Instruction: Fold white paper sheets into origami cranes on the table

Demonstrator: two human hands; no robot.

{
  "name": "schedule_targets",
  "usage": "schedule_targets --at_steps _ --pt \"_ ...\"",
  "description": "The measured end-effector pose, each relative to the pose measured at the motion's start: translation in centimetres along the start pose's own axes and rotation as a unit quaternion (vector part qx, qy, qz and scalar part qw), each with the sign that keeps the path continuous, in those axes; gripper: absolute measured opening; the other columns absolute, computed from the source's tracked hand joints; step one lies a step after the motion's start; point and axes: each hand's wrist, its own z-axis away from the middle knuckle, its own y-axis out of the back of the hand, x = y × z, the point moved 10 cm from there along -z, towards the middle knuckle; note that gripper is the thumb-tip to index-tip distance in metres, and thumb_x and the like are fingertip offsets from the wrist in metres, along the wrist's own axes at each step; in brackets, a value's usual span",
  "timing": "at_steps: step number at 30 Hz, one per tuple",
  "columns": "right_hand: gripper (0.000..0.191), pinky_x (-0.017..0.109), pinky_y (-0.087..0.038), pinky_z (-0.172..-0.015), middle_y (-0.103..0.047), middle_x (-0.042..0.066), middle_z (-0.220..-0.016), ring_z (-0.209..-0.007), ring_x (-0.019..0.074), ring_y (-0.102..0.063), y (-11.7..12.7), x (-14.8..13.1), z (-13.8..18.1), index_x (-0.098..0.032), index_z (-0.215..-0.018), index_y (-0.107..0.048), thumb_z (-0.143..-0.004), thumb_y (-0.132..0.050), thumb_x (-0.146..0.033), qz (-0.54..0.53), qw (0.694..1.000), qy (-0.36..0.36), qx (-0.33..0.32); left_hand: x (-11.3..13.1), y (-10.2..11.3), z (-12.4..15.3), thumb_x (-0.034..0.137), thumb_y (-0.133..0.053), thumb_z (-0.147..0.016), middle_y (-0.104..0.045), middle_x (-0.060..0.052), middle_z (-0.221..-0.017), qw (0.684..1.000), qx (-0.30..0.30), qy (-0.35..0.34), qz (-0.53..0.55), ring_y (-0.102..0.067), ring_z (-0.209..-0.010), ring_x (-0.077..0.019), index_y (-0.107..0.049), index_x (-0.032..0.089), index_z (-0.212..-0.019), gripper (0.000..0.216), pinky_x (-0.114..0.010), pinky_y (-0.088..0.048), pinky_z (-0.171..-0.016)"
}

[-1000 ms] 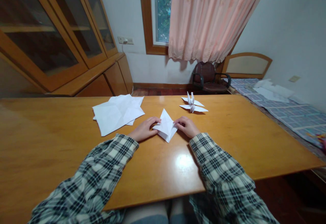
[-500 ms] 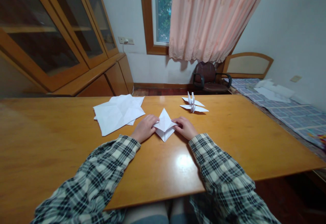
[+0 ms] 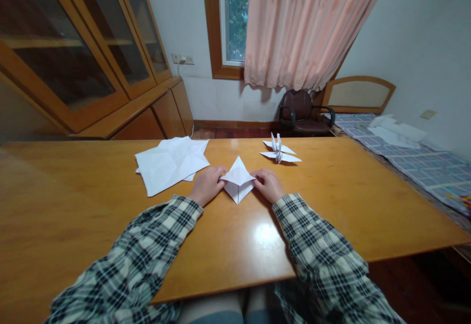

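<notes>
White paper diamond [image 3: 238, 173], lower half seamed, has left fingers [image 3: 220, 170] and right fingers [image 3: 258, 173] apparently pinching its side corners.

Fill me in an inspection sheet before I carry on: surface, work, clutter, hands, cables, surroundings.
Surface: glossy wooden table, bright reflection toward the near edge.
Work: folded white paper between the hands.
Clutter: creased white sheets at left; paper cranes beyond the right hand.
Hands: left hand and right hold opposite side corners.
Cables: white cord at wall outlet.
Surroundings: cabinet, curtain, chair, bed.
</notes>
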Motion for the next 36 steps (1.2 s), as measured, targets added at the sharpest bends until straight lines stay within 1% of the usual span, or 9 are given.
schedule_targets --at_steps 4,8,13,15,22,26,31,36 --pt "0.023 0.028 -0.039 -0.073 -0.064 0.003 -0.079 -0.078 0.0169 -0.055 0.0 -0.2 0.0 -0.022 -0.100 -0.067 -0.080 -0.057 -0.025 0.015 1.000 -0.010 -0.004 0.0 -0.2 0.0 0.020 -0.051 -0.075 -0.063 -0.002 -0.080 1.000 -0.009 0.006 -0.004 -0.058 -0.076 -0.0184 -0.056 0.022 -0.095 0.020 -0.026 -0.039 -0.064" --pt "0.021 0.029 -0.038 -0.074 -0.066 0.004 -0.082 -0.079 0.0173 -0.056 -0.2 -0.4 0.2 -0.022 -0.098 -0.067 -0.082 -0.056 -0.027 0.025 0.999 -0.025 -0.004 0.3 -0.3 0.1 0.022 -0.052 -0.078 -0.064 -0.002 -0.080 1.000 -0.013 0.004 0.006 -0.059 -0.075 -0.0180 -0.056 0.022 -0.095 0.018 -0.026 -0.039 -0.064" --pt "0.021 0.029 -0.040 -0.081 -0.069 0.004 -0.097 -0.090 0.0176 -0.059 -0.3 -1.0 0.3 -0.023 -0.097 -0.068 -0.084 -0.051 -0.027 0.007 1.000 -0.029 0.006 0.9 -0.3 0.1 0.029 -0.048 -0.084 -0.063 -0.001 -0.075 0.999 -0.013 0.005 0.045 -0.059 -0.070 -0.0170 -0.056 0.022 -0.094 0.015 -0.025 -0.038 -0.061" --pt "0.022 0.029 -0.040 -0.082 -0.069 0.003 -0.098 -0.092 0.0179 -0.059 -0.4 -1.1 0.4 -0.024 -0.098 -0.068 -0.085 -0.050 -0.026 0.005 0.999 -0.036 0.006 0.9 -0.4 0.1 0.030 -0.047 -0.084 -0.061 -0.001 -0.072 0.998 -0.011 0.012 0.063 -0.058 -0.066 -0.0165 -0.055 0.022 -0.095 0.016 -0.025 -0.038 -0.059" --pt "0.025 0.026 -0.043 -0.076 -0.070 0.002 -0.097 -0.088 0.0175 -0.062 -0.3 -0.9 0.4 -0.025 -0.099 -0.068 -0.086 -0.046 -0.023 0.030 0.998 -0.052 0.005 0.5 -0.8 0.2 0.026 -0.048 -0.082 -0.056 0.003 -0.065 0.992 0.003 0.046 0.113 -0.055 -0.061 -0.0148 -0.053 0.022 -0.101 0.020 -0.024 -0.037 -0.057" --pt "0.025 0.027 -0.043 -0.073 -0.070 0.003 -0.095 -0.086 0.0184 -0.062 -0.2 -0.8 0.4 -0.025 -0.099 -0.067 -0.085 -0.047 -0.023 0.055 0.997 -0.058 0.013 0.7 -1.3 0.2 0.025 -0.047 -0.081 -0.054 0.004 -0.063 0.990 -0.003 0.055 0.133 -0.055 -0.059 -0.0151 -0.052 0.022 -0.102 0.022 -0.025 -0.036 -0.056" --pt "0.025 0.028 -0.044 -0.072 -0.070 0.004 -0.096 -0.087 0.0200 -0.062 -0.1 -0.8 0.3 -0.024 -0.101 -0.066 -0.085 -0.047 -0.023 0.065 0.996 -0.063 0.021 1.0 -1.2 0.3 0.024 -0.049 -0.079 -0.057 0.004 -0.067 0.990 -0.010 0.058 0.126 -0.055 -0.061 -0.0151 -0.050 0.023 -0.104 0.025 -0.024 -0.035 -0.055" --pt "0.028 0.028 -0.043 -0.075 -0.069 0.004 -0.101 -0.091 0.0196 -0.062 0.0 -1.0 0.2 -0.026 -0.106 -0.064 -0.084 -0.047 -0.021 0.070 0.995 -0.065 0.014 1.4 -1.0 0.4 0.031 -0.055 -0.075 -0.061 0.003 -0.074 0.991 -0.024 0.068 0.109 -0.058 -0.066 -0.0165 -0.049 0.024 -0.108 0.034 -0.025 -0.036 -0.055"
